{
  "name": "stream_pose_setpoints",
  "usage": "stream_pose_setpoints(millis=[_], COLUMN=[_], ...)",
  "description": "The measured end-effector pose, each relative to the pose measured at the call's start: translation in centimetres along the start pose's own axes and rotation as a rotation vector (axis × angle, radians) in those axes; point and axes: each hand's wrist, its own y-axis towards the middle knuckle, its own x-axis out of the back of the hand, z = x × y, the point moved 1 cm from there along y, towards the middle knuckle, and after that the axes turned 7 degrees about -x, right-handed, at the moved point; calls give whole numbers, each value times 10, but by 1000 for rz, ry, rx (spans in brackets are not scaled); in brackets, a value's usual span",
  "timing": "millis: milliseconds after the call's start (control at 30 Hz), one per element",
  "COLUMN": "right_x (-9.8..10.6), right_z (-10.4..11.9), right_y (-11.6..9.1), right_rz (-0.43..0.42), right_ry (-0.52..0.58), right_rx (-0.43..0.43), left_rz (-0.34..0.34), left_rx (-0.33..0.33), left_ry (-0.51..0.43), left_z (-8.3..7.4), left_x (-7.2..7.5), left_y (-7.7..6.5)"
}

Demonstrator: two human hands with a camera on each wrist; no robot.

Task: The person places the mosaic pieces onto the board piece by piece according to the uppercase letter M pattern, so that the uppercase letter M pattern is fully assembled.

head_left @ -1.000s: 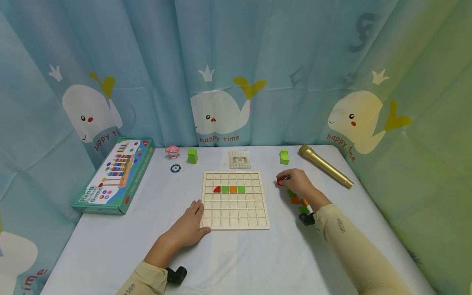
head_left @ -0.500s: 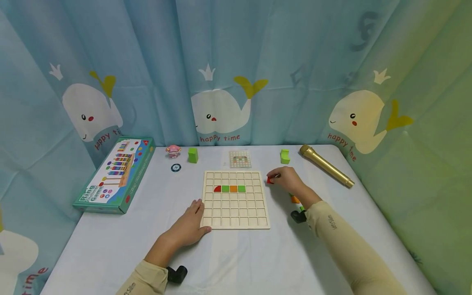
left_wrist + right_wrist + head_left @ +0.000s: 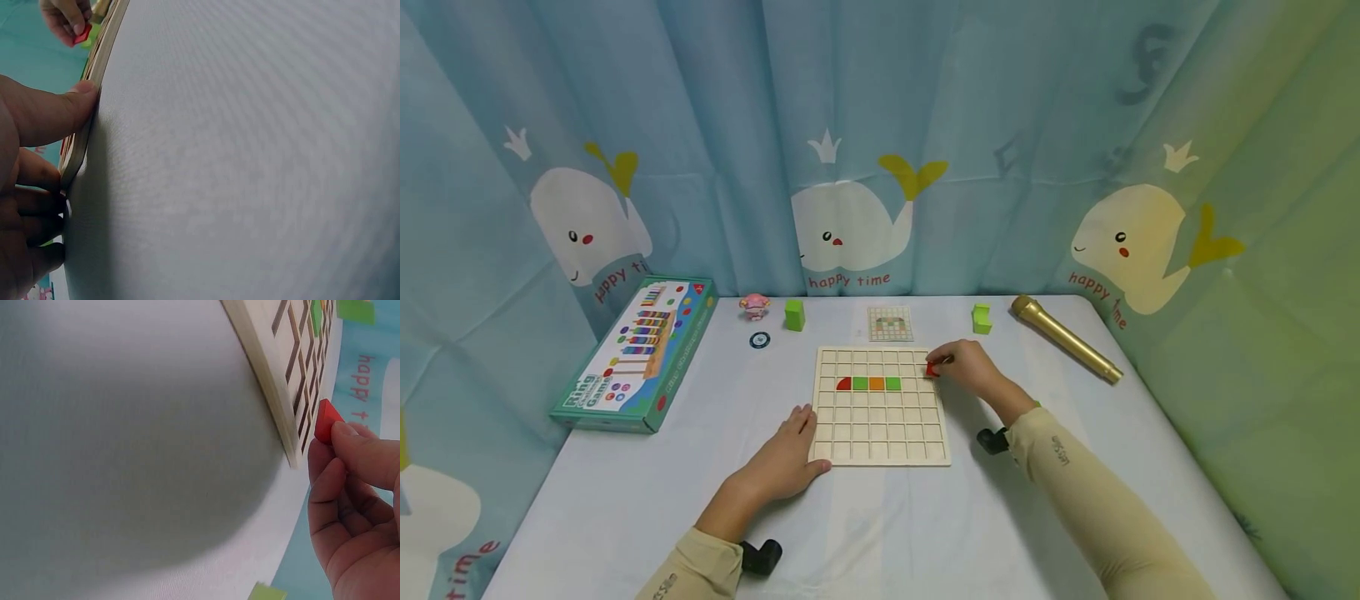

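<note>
A wooden grid board (image 3: pixel 880 433) lies mid-table, with a row of tiles in one of its upper rows: a red quarter-round tile (image 3: pixel 845 384), a green tile (image 3: pixel 861 383), an orange tile (image 3: pixel 877 383) and another green tile (image 3: pixel 892 383). My right hand (image 3: pixel 967 367) pinches a red tile (image 3: pixel 325 421) between thumb and fingertips, over the board's upper right edge. At the board's lower left corner rests my left hand (image 3: pixel 787 452), fingers extended along the side and thumb (image 3: pixel 75 106) on the near edge.
Behind the board lies a small pattern card (image 3: pixel 890 324). Green blocks (image 3: pixel 794 316) (image 3: pixel 981 318), a pink figurine (image 3: pixel 755 307) and a round disc (image 3: pixel 760 340) stand or lie at the back. A game box (image 3: pixel 636 358) is left, a gold microphone (image 3: pixel 1067 340) right.
My right hand has moved left with the red tile, from the table right of the board to over its right edge. My left hand stays at the board's corner.
</note>
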Motion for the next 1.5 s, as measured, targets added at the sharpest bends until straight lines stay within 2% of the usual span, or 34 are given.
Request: stream_pose_setpoints(millis=[367,833,1233,1500], right_x=[-12,-25,-30,-33], right_z=[14,17,23,23], right_y=[1,4,2,1], right_rz=[53,87,136,119], right_ry=[-10,0,-94,-125], right_rx=[12,32,88,99], left_rz=[6,-2,5,11], left_rx=[21,17,25,34], left_ry=[-33,-38,-47,-26], left_z=[-2,-4,-4,-3], left_x=[2,3,2,3], left_y=[-1,-2,-2,-1])
